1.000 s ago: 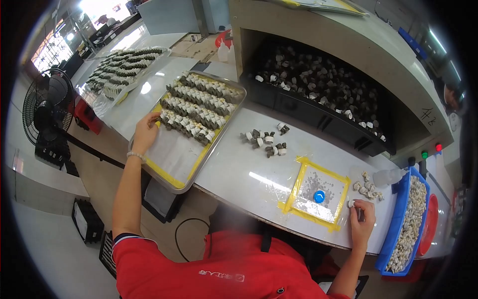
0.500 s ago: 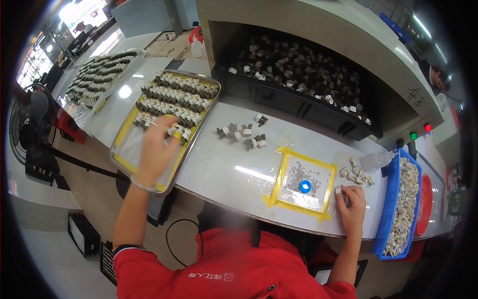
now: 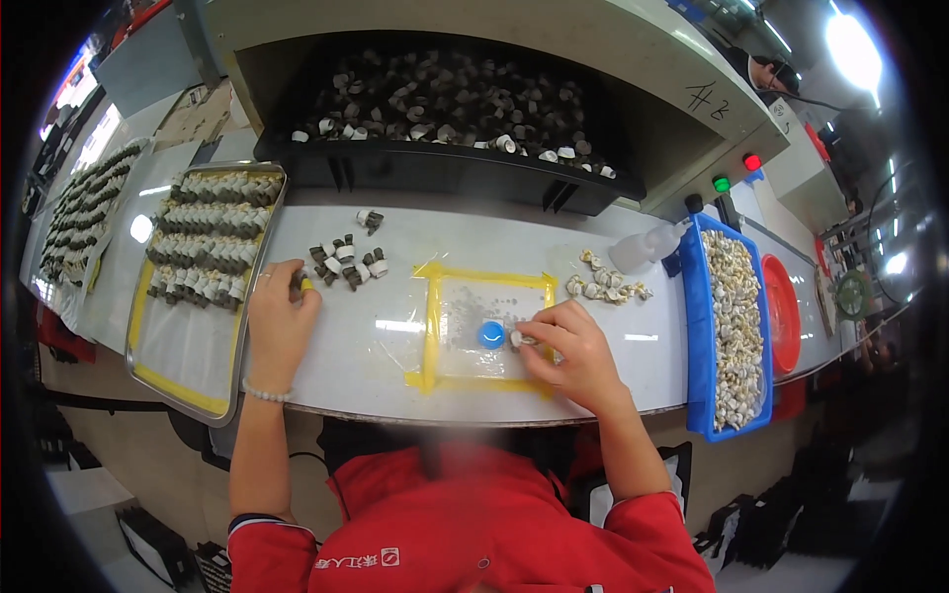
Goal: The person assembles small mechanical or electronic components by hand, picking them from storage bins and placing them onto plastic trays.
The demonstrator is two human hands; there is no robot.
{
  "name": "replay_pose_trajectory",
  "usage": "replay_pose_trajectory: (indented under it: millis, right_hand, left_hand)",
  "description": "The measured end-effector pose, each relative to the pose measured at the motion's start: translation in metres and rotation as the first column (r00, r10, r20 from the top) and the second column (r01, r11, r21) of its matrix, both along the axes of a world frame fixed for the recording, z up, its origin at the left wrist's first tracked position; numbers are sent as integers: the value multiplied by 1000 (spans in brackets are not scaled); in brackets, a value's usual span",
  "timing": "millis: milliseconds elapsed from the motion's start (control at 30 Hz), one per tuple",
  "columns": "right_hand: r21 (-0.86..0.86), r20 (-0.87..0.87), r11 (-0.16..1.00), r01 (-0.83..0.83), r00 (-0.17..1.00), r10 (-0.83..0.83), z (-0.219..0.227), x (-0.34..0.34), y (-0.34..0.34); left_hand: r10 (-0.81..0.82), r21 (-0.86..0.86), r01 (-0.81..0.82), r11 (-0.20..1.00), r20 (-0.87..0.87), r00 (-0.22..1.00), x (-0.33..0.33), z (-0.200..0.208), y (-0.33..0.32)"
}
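Note:
My right hand (image 3: 578,356) pinches a small white capped piece (image 3: 518,339) beside a round blue dish (image 3: 491,335). The dish stands on a clear sheet (image 3: 465,368) framed with yellow tape. My left hand (image 3: 277,321) is curled at the left edge of a loose cluster of dark grey and white pieces (image 3: 346,259). Its finger and thumb close about a small dark piece (image 3: 296,283), mostly hidden, and a yellow cover shows at one fingertip. Left of that hand, a metal tray (image 3: 234,381) carries rows of similar pieces (image 3: 210,249).
A black bin (image 3: 415,170) of loose pieces sits under a machine hood at the back. To the right are small whitish parts (image 3: 605,287), a squeeze bottle (image 3: 643,247), a blue tray (image 3: 700,366) full of whitish parts and a red basin (image 3: 781,314).
My left hand has left the metal tray and moved right to the loose cluster. My right hand has carried its piece left beside the blue dish. The view has turned to the right.

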State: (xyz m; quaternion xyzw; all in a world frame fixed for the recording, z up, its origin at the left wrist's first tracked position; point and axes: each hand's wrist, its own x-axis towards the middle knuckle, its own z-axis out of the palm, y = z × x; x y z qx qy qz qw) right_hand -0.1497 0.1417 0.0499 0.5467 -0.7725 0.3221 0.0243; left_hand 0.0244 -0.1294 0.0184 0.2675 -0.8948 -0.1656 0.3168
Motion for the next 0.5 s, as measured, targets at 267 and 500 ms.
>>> replay_pose_trajectory:
  millis: [267,500]
  right_hand:
    - [96,-111,990,-107,987,117,0,-2,-17]
    - [114,-150,985,-128,978,144,3,0,-23]
  left_hand:
    - [160,869,489,77,-494,854,16,2,48]
    - [139,764,553,-331,-540,830,6,6,93]
